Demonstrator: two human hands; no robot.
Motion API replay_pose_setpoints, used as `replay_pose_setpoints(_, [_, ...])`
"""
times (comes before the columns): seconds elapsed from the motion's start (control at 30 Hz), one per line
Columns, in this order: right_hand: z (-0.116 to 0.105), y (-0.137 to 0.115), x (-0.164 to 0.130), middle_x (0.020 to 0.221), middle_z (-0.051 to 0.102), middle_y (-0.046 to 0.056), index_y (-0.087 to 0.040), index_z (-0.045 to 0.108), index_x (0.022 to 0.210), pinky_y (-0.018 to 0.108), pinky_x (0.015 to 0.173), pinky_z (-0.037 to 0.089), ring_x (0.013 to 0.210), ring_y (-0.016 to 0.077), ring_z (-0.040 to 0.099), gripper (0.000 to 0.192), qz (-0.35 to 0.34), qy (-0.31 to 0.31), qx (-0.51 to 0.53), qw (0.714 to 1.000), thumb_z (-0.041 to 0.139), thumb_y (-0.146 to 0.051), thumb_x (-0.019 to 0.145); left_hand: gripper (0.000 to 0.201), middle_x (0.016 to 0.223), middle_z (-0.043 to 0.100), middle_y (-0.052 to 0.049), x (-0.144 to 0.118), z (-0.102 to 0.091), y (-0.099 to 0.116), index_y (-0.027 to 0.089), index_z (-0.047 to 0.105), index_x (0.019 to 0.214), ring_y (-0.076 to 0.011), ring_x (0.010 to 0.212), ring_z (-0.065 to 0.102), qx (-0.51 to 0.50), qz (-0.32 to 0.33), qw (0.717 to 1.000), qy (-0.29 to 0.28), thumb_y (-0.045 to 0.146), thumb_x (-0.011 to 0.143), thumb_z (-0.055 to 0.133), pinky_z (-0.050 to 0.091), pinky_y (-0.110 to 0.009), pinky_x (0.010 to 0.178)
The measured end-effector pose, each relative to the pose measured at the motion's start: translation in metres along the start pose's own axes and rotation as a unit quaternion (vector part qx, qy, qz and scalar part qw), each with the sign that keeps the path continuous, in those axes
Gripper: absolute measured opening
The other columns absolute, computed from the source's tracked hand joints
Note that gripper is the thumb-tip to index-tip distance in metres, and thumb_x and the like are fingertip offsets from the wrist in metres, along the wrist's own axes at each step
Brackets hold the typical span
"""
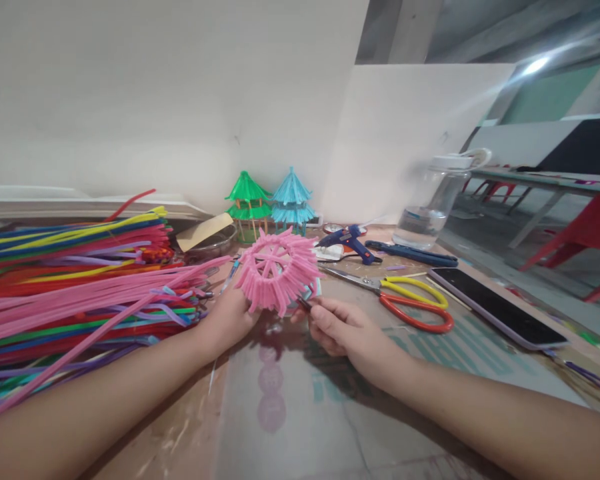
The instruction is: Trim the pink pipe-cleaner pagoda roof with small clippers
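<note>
A pink pipe-cleaner ring (279, 267), with crossing spokes in its centre and short fringe pieces round its edge, is held up above the table. My left hand (235, 313) grips it from below left; most of its fingers are hidden behind the fringe. Just to the right, my right hand (337, 327) is closed in a pinch on a thin dark tool (304, 305), whose kind I cannot make out. The tool's far end is close to the ring's lower right edge. Beyond the ring stand a green (249, 203) and a blue pipe-cleaner pavilion (292, 200).
Bundles of coloured pipe cleaners (80, 293) cover the left side. To the right lie scissors (415, 303), a blue glue gun (350, 241), blue-handled pliers (413, 253) and a phone (497, 307). A water bottle (425, 207) stands behind them, near the wall.
</note>
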State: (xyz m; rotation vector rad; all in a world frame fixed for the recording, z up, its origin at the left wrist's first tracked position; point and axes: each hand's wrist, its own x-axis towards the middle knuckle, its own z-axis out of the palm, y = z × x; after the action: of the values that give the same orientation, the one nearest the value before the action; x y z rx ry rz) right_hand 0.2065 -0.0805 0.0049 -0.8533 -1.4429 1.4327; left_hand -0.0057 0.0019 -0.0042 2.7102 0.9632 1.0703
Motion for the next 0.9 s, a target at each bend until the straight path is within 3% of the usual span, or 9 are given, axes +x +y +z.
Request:
replay_pose_setpoints(0.2, [-0.005, 0.005, 0.001, 0.060, 0.035, -0.007, -0.017, 0.058, 0.084, 0.024, 0.049, 0.024, 0.052, 0.0098, 0.030, 0.058, -0.040, 0.006, -0.035, 0.999, 0.058, -0.075, 0.083, 0.022, 0.108, 0.073, -0.009, 0.004, 0.000, 0.001, 0.019, 0.067, 0.093, -0.0278, 0.105, 0.066, -0.027, -0.009, 0.999, 0.018, 0.019, 0.085, 0.046, 0.054, -0.043, 0.096])
replay_pose_setpoints(0.3, [-0.007, 0.004, 0.001, 0.069, 0.052, -0.001, -0.017, 0.060, 0.086, 0.025, 0.057, 0.034, 0.061, 0.0130, 0.045, 0.048, -0.069, -0.012, -0.149, 0.986, 0.057, -0.065, 0.089, 0.023, 0.111, 0.074, -0.009, 0.006, -0.002, 0.002, 0.020, 0.065, 0.096, -0.0264, 0.107, 0.067, -0.048, -0.017, 0.999, 0.016, 0.017, 0.087, 0.045, 0.054, -0.041, 0.098])
replay_pose_setpoints(0.43, [-0.002, -0.002, -0.004, 0.081, 0.070, 0.005, -0.017, 0.072, 0.098, 0.027, 0.066, 0.042, 0.071, 0.0175, 0.060, 0.024, -0.117, -0.131, -0.383, 0.907, 0.066, -0.039, 0.089, 0.022, 0.108, 0.073, -0.010, 0.005, -0.002, 0.001, 0.018, 0.064, 0.098, -0.0268, 0.105, 0.067, -0.045, -0.044, 0.998, 0.012, 0.019, 0.091, 0.044, 0.054, -0.042, 0.096])
replay_pose_setpoints(0.53, [0.001, -0.006, -0.007, 0.095, 0.078, 0.009, -0.020, 0.074, 0.112, 0.028, 0.076, 0.046, 0.084, 0.0209, 0.068, 0.027, -0.180, -0.193, -0.463, 0.846, 0.063, -0.037, 0.094, 0.016, 0.098, 0.071, -0.010, 0.003, 0.001, -0.002, 0.018, 0.062, 0.089, -0.0267, 0.097, 0.066, -0.017, -0.062, 0.998, 0.017, 0.022, 0.092, 0.046, 0.056, -0.043, 0.090])
replay_pose_setpoints(0.6, [0.002, -0.006, -0.006, 0.096, 0.079, 0.009, -0.020, 0.074, 0.115, 0.028, 0.076, 0.047, 0.086, 0.0215, 0.071, 0.030, -0.198, -0.198, -0.486, 0.828, 0.061, -0.039, 0.096, 0.014, 0.091, 0.069, -0.008, 0.002, 0.003, -0.004, 0.019, 0.060, 0.084, -0.0248, 0.091, 0.065, -0.012, -0.048, 0.999, 0.013, 0.018, 0.090, 0.047, 0.056, -0.040, 0.086])
replay_pose_setpoints(0.73, [0.002, -0.007, -0.003, 0.096, 0.080, 0.009, -0.020, 0.074, 0.116, 0.028, 0.073, 0.047, 0.086, 0.0214, 0.072, 0.032, -0.202, -0.195, -0.504, 0.816, 0.061, -0.041, 0.096, 0.017, 0.092, 0.069, -0.007, 0.002, 0.003, -0.005, 0.019, 0.060, 0.090, -0.0221, 0.091, 0.064, -0.034, -0.025, 0.999, -0.022, 0.015, 0.090, 0.044, 0.055, -0.038, 0.086])
replay_pose_setpoints(0.9, [0.002, -0.010, -0.004, 0.099, 0.080, 0.009, -0.019, 0.074, 0.114, 0.027, 0.075, 0.047, 0.089, 0.0214, 0.072, 0.029, -0.186, -0.202, -0.511, 0.814, 0.062, -0.038, 0.096, 0.010, 0.080, 0.062, -0.003, 0.003, -0.003, 0.005, 0.021, 0.057, 0.081, -0.0215, 0.079, 0.059, -0.018, -0.046, 0.998, -0.029, 0.021, 0.085, 0.048, 0.054, -0.034, 0.074])
